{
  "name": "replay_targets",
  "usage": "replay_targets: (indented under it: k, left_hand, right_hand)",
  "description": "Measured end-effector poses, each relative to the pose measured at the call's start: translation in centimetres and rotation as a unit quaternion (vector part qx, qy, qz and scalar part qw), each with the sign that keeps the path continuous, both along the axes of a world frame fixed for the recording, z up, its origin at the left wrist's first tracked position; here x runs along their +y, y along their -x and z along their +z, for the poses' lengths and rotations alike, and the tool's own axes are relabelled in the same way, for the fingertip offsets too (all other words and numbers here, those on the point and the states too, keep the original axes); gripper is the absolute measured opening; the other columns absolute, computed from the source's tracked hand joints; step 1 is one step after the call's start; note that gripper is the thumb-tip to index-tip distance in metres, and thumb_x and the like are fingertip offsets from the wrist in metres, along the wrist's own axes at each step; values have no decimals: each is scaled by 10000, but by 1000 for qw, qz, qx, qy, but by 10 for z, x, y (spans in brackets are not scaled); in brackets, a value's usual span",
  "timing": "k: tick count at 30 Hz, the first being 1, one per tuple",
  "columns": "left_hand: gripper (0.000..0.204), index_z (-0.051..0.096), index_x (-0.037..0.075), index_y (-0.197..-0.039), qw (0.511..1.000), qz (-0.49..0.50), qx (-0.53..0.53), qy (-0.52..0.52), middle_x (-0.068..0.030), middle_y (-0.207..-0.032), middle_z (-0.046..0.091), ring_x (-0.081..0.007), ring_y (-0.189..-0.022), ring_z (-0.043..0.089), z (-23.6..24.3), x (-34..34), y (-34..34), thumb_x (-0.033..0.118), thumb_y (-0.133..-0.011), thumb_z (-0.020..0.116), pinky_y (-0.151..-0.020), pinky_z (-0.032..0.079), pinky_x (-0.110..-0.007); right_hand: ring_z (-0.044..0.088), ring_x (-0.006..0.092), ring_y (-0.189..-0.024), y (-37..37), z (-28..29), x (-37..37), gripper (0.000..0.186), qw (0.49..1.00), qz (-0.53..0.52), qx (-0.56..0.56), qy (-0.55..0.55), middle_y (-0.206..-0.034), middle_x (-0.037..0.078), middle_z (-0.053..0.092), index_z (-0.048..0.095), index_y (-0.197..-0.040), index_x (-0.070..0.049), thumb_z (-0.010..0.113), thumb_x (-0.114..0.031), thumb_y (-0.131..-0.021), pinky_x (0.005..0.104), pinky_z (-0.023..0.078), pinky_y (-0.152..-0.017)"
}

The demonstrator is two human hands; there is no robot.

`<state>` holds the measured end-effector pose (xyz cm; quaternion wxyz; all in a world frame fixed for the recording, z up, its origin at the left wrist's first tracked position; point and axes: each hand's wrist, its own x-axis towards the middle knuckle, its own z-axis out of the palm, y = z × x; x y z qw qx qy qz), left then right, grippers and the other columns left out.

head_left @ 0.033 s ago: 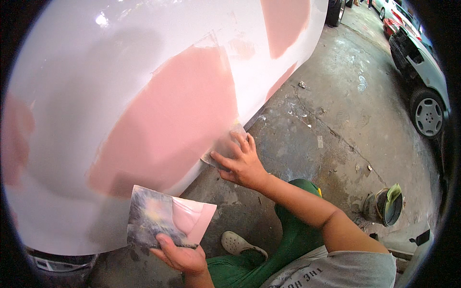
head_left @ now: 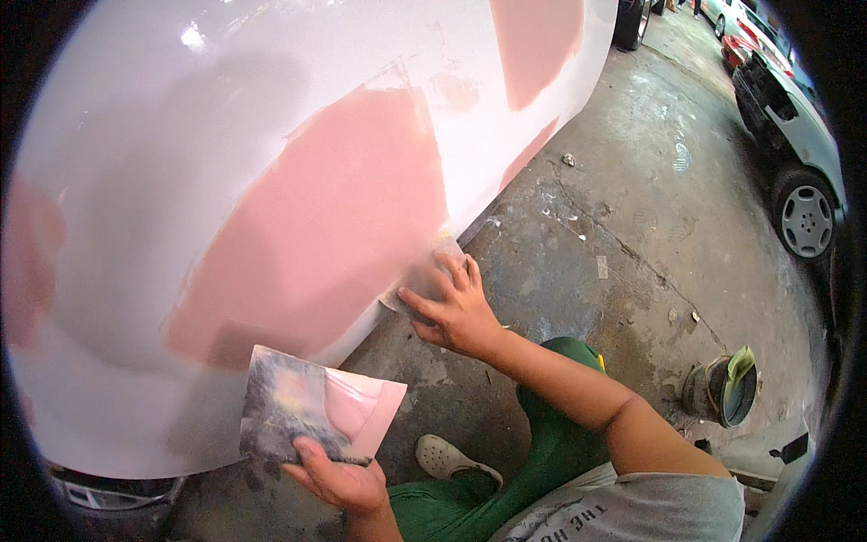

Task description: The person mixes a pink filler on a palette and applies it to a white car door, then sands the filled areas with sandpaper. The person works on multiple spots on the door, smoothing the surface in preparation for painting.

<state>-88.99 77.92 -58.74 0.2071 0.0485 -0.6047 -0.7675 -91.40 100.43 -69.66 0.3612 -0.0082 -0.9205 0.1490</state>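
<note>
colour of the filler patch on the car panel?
Pink filler patch on a white car panel, clearest in the head view, near the right hand.

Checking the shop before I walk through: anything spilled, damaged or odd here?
The white car panel has big pink filler patches, so it is mid-repair. The right hand presses a spreader at one patch's edge; the left hand holds a smeared board. The concrete floor is cracked and littered.
</note>
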Motion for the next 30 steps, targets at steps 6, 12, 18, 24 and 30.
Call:
replay_targets:
  k: [6,12,18,24,30]
  left_hand:
    - [545,375,15,-1448,953,-211,-199,-86,-173,-1407,495,-315,-1281,519,18,17,1,264,-1001,566,-1083,416,-492]
    - [410,459,14,-1327,905,-316,-248,-143,-144,-1256,568,-300,-1158,581,3,49,-6,223,-994,575,-970,493,-464]
    - [379,509,57,-1318,910,-290,-255,-149,-112,-1227,608,-266,-1112,614,-6,54,-11,225,-986,582,-952,507,-439]
    - [354,582,62,-1278,906,-332,-127,-228,-75,-1139,681,-195,-1024,662,34,20,-1,307,-1032,516,-903,552,-351]
    - [402,612,9,-1141,921,-206,-98,-316,-121,-900,717,-146,-498,614,44,-23,13,365,-1056,446,-350,463,-282]
  right_hand:
    - [378,395,-1383,-87,71,4,672,886,231,-64,397,-1489,173,413,566,-1411,-176,776,-307,-786,546,291,-1134]
    - [319,413,-1428,-137,115,9,626,802,447,-95,385,-1509,202,370,577,-1411,-155,760,-348,-845,542,240,-1165]
    - [417,396,-1352,-138,107,22,591,898,317,-155,262,-1441,211,451,594,-1394,-148,737,-293,-840,502,297,-1151]
    - [428,347,-1351,-76,33,26,585,869,163,15,467,-1421,197,463,523,-1414,-71,687,-255,-884,448,316,-1147]
    - [442,330,-1327,10,-1,15,550,853,-5,158,498,-1389,184,478,514,-1377,-32,666,-246,-893,414,336,-1132]
